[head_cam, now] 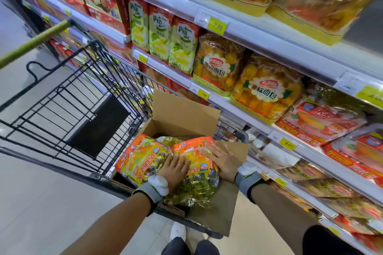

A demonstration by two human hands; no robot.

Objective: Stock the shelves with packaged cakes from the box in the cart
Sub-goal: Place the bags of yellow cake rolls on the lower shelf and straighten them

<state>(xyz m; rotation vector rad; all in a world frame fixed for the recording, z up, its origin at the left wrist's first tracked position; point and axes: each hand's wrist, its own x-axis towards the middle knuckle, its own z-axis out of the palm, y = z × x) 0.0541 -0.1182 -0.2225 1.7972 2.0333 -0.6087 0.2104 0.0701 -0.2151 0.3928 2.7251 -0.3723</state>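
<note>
A black wire shopping cart (83,97) with an olive-green handle bar (33,45) stands beside white supermarket shelves (259,31). In its near end sits an open brown cardboard box (182,114), one flap raised toward the shelves and another folded outward and down on the person's side.

Two orange-and-yellow plastic bags of packaged cakes (143,157) lie side by side on top of the box's contents, with crinkled clear wrapping showing beneath them. The left hand (175,166) reaches into the gap between the two bags, its fingers spread and pressed against the left side of the right-hand bag (199,157). The right hand (222,158) lies flat and open against the right side of that same bag, fingers stretched toward the bag's far end. So the bag is clasped between two open palms, neither hand curled around it. Whether it is lifted clear of the box cannot be told.

Each wrist wears a grey band (148,192) with a white pad.

On the shelf level with the box lie similar orange cake packs (323,122); above them stand round yellow bread bags (269,93) and green-and-yellow pastry packets (180,45).
</note>
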